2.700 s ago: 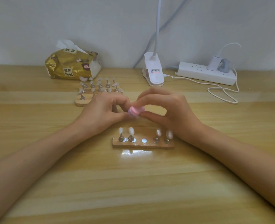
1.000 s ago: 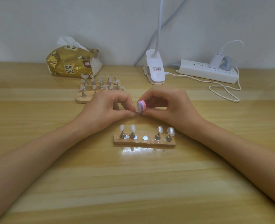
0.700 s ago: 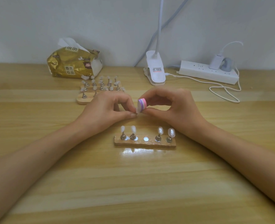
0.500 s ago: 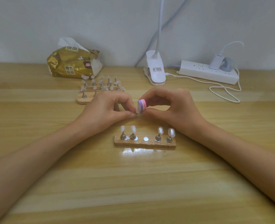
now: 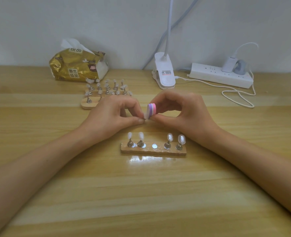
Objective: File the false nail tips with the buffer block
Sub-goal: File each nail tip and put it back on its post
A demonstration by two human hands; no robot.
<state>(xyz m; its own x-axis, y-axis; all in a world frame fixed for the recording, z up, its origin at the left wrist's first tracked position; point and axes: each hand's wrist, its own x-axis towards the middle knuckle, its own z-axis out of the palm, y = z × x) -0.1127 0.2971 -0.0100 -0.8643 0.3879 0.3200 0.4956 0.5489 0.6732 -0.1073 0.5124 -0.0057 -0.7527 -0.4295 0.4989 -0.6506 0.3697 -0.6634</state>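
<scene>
My right hand (image 5: pixel 184 115) pinches a small pink, purple and white buffer block (image 5: pixel 152 110) between thumb and fingers, held on edge above the table. My left hand (image 5: pixel 114 115) pinches a small false nail tip (image 5: pixel 145 116), mostly hidden by the fingers, pressed against the block's white face. Below the hands lies a wooden holder strip (image 5: pixel 153 150) with several clear nail tips (image 5: pixel 181 139) standing on metal pegs; its middle spot shows only a bare metal disc (image 5: pixel 154 146).
A second wooden holder (image 5: pixel 90 104) crowded with nail tips sits behind my left hand. Farther back stand a gold tissue pack (image 5: pixel 76 69), a white clip lamp base (image 5: pixel 164 74) and a power strip (image 5: pixel 221 75) with a looping cable (image 5: pixel 238 96).
The buffer block was turned from lying flat between my fingers to standing on edge against the nail tip. Over the last second the hands have barely shifted.
</scene>
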